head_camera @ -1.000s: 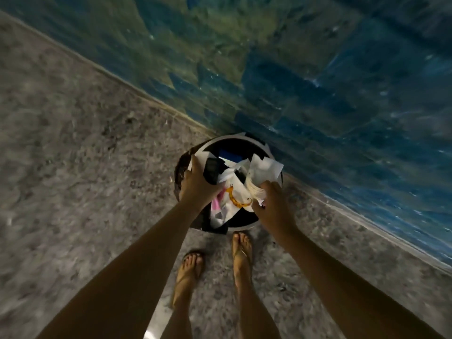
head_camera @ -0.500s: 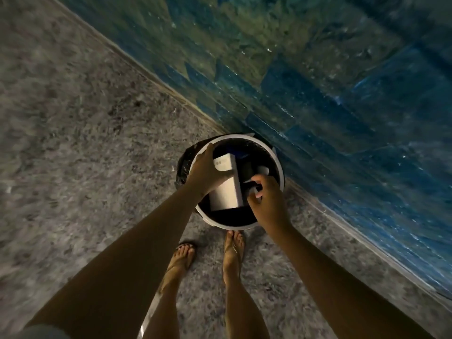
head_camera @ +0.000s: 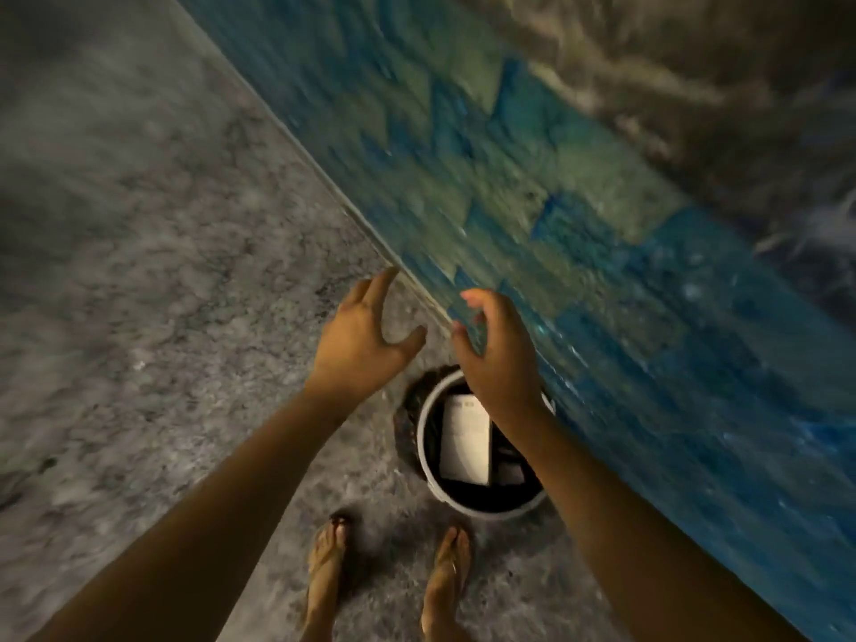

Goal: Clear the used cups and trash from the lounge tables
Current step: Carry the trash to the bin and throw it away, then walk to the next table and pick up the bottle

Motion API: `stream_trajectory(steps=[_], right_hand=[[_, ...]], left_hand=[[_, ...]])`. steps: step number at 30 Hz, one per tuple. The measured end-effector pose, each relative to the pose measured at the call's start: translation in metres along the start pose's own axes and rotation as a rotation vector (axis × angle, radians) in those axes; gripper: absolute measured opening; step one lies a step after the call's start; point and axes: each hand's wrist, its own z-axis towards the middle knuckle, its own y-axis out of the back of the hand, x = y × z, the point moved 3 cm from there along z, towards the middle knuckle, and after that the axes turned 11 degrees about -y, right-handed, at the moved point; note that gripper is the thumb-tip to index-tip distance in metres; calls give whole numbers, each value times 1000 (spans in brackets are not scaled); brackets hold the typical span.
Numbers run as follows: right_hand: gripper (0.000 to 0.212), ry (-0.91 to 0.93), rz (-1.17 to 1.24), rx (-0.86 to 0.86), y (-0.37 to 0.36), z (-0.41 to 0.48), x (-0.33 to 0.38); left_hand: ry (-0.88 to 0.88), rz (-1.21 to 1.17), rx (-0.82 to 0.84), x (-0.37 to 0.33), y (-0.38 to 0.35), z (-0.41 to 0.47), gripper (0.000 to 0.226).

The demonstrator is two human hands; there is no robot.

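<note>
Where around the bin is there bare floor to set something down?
Free: the grey floor left of the bin. Narrow: the strip between bin and feet. Crowded: the bin's right side by the blue wall, and inside, around the white box.

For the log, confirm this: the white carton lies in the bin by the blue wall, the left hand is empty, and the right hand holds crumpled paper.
Wrong on one point: the right hand holds nothing; the head view shows its fingers loosely curled and empty. The rest stands: the white carton lies in the bin by the blue wall, and the left hand is empty.
</note>
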Motion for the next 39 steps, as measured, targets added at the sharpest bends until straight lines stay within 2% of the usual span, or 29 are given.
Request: stream_trajectory(steps=[5,9,13,18,23,27,31,35,39], right_hand=[[33,242,25,33,-7,30,146],[33,453,66,111,-45,27,283],[28,652,159,202,-104,-12,428],[28,861,294,357,-190,-113,593],[27,1050,395,490,-263,-219,719],[25,1168,454,620,-317,-312,810],[30,1254,502,753,-377,-397,880],[30,1318,527,909,-457,-482,934],[35,1388,506,1068,-556,-565,1002]], left_hand=[[39,94,-213,-5,164,-21,72],[113,196,-407,7,295,-70,73],[207,258,-598,32,422,-147,75],[372,355,-768,78,557,-293,67],[529,469,-893,108,655,-429,63],[653,511,-1058,127,722,-530,72],[760,510,-1244,155,766,-624,69],[890,540,-1316,202,800,-716,75],[1029,546,-1406,264,847,-817,65]])
